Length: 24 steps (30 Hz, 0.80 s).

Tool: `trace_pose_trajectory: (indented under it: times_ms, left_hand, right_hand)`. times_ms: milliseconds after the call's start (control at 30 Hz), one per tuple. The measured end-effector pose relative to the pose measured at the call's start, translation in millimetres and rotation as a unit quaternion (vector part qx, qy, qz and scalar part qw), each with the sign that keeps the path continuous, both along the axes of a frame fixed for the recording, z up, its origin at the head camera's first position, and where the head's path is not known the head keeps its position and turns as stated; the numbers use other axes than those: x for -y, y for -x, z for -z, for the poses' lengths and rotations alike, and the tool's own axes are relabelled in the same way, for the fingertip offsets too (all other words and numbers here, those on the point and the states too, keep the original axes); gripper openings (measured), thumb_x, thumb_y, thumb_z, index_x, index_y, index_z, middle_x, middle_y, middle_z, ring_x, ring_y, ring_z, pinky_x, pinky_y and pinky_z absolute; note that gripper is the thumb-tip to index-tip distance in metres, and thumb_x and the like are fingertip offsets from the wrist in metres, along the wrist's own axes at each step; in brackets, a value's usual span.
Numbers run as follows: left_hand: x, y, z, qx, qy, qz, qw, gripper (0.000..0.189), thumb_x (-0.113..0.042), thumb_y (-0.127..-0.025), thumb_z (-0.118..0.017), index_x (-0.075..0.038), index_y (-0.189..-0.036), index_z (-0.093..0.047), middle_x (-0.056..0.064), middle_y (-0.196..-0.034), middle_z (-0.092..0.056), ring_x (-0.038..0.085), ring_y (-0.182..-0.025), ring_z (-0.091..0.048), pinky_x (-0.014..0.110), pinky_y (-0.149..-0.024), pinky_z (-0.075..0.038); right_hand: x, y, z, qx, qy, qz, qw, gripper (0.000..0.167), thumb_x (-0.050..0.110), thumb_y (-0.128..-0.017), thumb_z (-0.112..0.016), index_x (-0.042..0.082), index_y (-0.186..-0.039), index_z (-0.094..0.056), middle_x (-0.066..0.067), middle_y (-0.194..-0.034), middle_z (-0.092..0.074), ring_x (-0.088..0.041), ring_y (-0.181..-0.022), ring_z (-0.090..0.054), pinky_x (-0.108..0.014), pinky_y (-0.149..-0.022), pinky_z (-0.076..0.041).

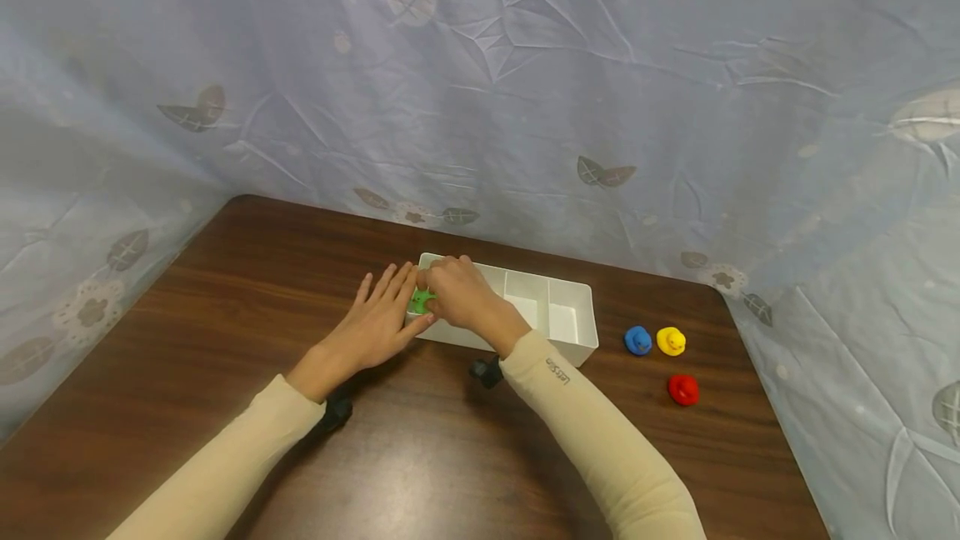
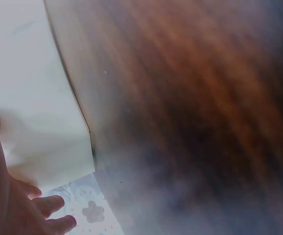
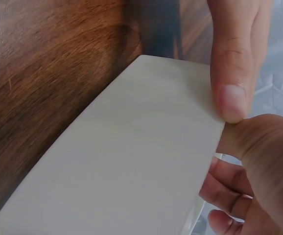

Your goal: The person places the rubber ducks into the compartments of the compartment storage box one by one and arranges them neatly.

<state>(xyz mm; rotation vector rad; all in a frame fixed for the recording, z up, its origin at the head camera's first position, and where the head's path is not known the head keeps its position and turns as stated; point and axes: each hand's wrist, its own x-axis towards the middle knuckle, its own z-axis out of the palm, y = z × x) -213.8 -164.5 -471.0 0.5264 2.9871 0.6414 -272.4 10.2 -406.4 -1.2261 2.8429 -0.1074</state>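
Note:
A white divided box [image 1: 480, 335] lies on the table in the head view. My left hand [image 1: 378, 327], fingers straight and spread, rests against its left end; in the left wrist view its fingers [image 2: 48, 205] lie along the box wall. My right hand [image 1: 461, 294] reaches over the rim into the leftmost compartment, fingers curled around a green toy duck [image 1: 420, 301] that they partly cover. In the right wrist view the curled right hand [image 3: 259, 171] dips past the rim, close by the left thumb [image 3: 233, 100]; the duck is hidden there.
Right of the box sit a blue toy duck [image 1: 638, 341], a yellow one [image 1: 671, 342] and a red one [image 1: 683, 390]. The dark wooden table [image 1: 405, 473] meets a patterned curtain [image 1: 480, 107] at its back and sides.

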Motion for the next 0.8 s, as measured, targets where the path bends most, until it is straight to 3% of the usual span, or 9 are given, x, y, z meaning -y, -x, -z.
trace_pose_trajectory:
  times_ms: [300,400,600,800]
  left_hand:
    - [-0.4,0.6,0.9,-0.001,0.002,0.000,1.0000,0.093,-0.067,-0.110,-0.035,-0.004,-0.172,-0.005,0.017,-0.181,-0.003,0.045,-0.168,-0.008,0.073,-0.132,-0.004]
    - [-0.4,0.4,0.5,-0.001,0.000,0.000,1.0000,0.093,-0.067,-0.110,-0.036,-0.004,-0.172,-0.005,0.016,-0.181,-0.003,0.045,-0.168,-0.008,0.073,-0.132,-0.004]
    - [-1.0,0.5,0.8,0.002,0.007,0.000,1.0000,0.094,-0.069,-0.109,-0.034,-0.005,-0.171,-0.005,0.015,-0.181,-0.001,0.044,-0.168,-0.008,0.072,-0.132,-0.005]
    - [-1.2,0.8,1.1,0.002,0.008,-0.002,1.0000,0.094,-0.070,-0.109,-0.033,-0.005,-0.171,-0.006,0.015,-0.181,-0.002,0.043,-0.168,-0.008,0.071,-0.132,-0.005]
  right_hand:
    - [0.7,0.0,3.2,-0.011,-0.025,0.019,0.9995,0.019,0.032,-0.094,-0.083,0.017,-0.105,-0.080,0.004,-0.106,-0.080,-0.017,-0.093,-0.069,-0.029,-0.078,-0.039]
    - [1.6,-0.1,3.7,-0.007,-0.019,0.021,0.9996,0.018,0.029,-0.095,-0.082,0.015,-0.107,-0.079,0.003,-0.108,-0.081,-0.017,-0.092,-0.070,-0.029,-0.078,-0.039]
    - [3.1,1.1,5.6,-0.002,-0.018,0.024,0.9995,0.025,0.020,-0.094,-0.083,0.014,-0.118,-0.080,0.001,-0.122,-0.080,-0.022,-0.107,-0.072,-0.034,-0.086,-0.049]
    - [2.2,2.8,8.0,-0.005,-0.017,0.026,0.9995,0.025,0.016,-0.094,-0.082,0.015,-0.119,-0.081,0.001,-0.124,-0.080,-0.023,-0.107,-0.070,-0.035,-0.088,-0.050]
